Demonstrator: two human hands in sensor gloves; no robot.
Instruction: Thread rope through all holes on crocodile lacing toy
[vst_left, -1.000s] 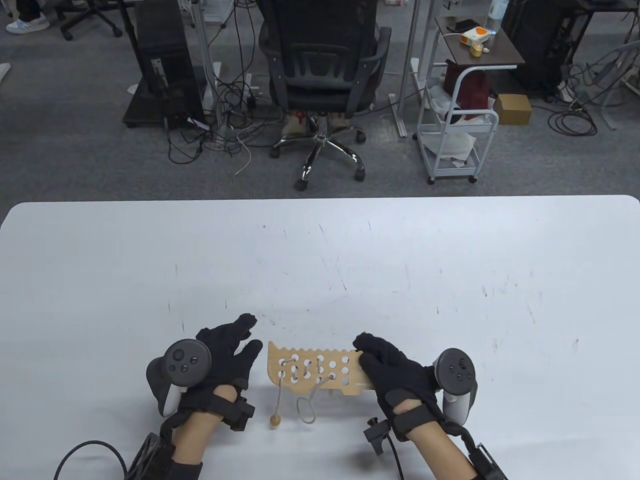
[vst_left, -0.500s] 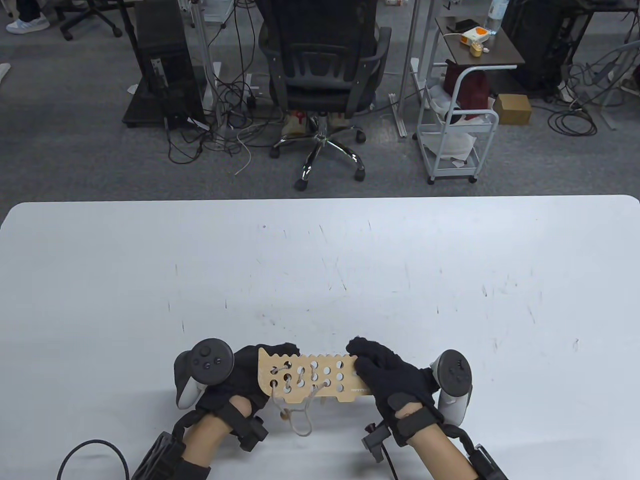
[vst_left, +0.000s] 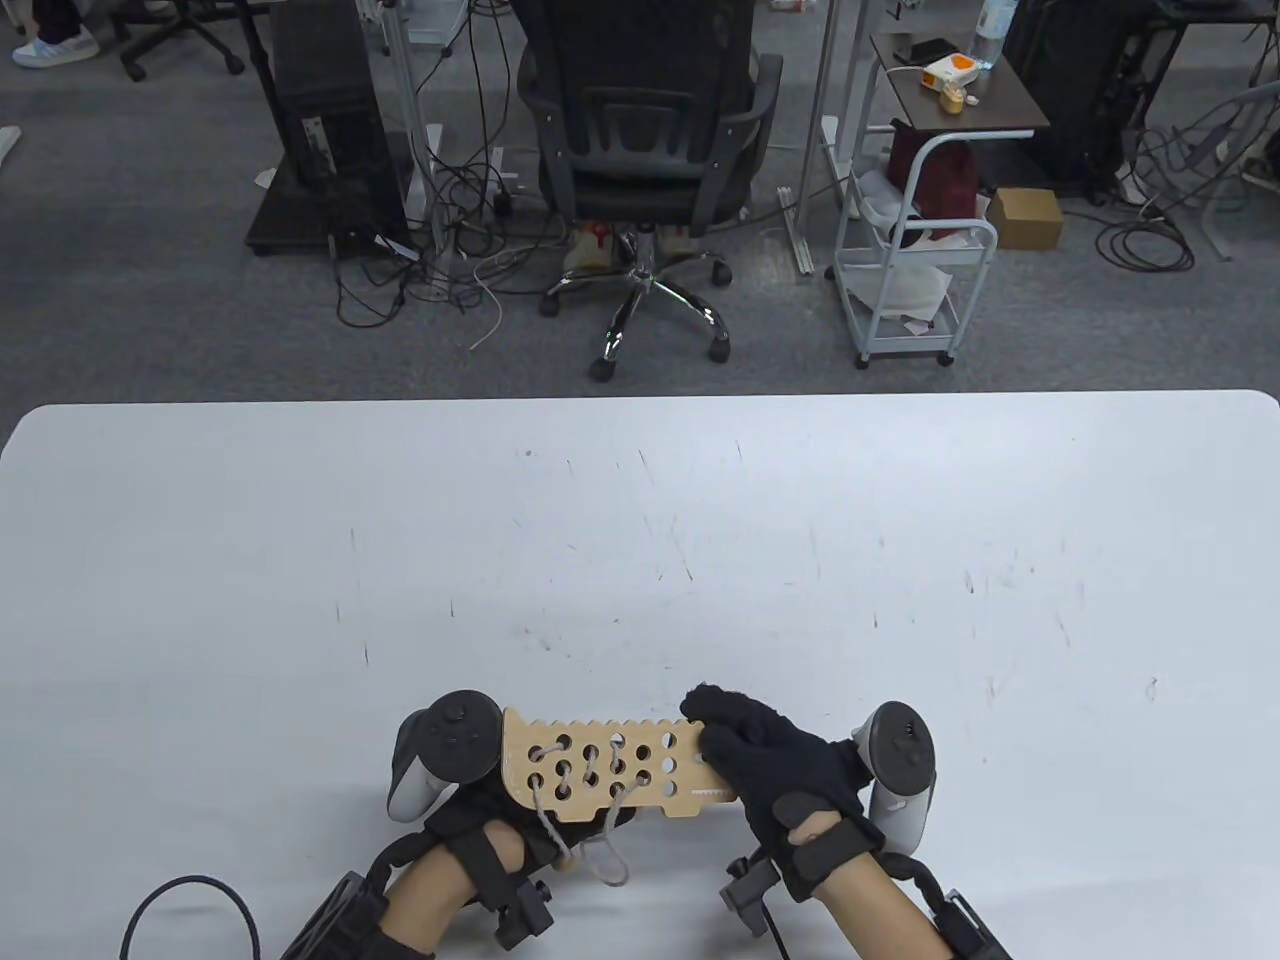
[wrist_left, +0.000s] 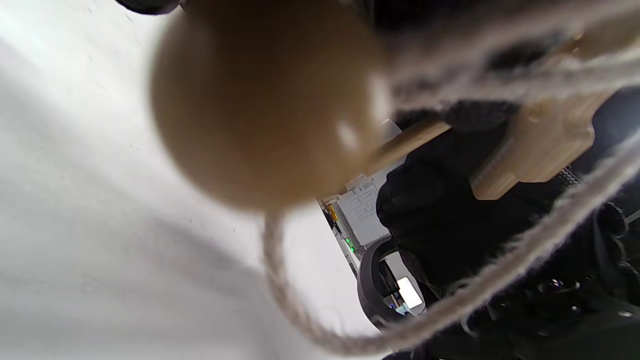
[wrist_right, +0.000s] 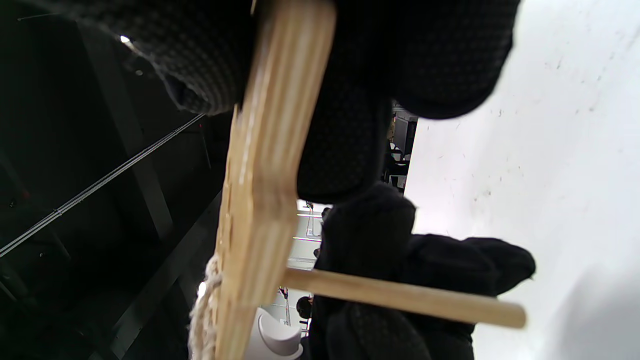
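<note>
The wooden crocodile board (vst_left: 600, 765) is held off the table near the front edge, with rope (vst_left: 610, 860) laced through its left holes. My right hand (vst_left: 745, 755) grips its right end, thumb and fingers on either face (wrist_right: 350, 150). My left hand (vst_left: 470, 815) reaches under the board's left part, its fingertips hidden in the table view. In the right wrist view the rope's wooden needle (wrist_right: 400, 297) sticks out of the board's underside (wrist_right: 260, 165). There my left hand (wrist_right: 425, 265) closes round the needle. The wooden bead (wrist_left: 265, 100) hangs by my left wrist.
The white table (vst_left: 640, 540) stretches away beyond the hands, marked with small scratches. A loop of rope (wrist_left: 450, 305) dangles below the board. An office chair (vst_left: 640, 150) and a white trolley (vst_left: 915, 250) stand on the floor past the far edge.
My left hand moved right, from beside the board to underneath it. The board shifted a little left with the right hand. The bead and rope loop swung toward my left wrist.
</note>
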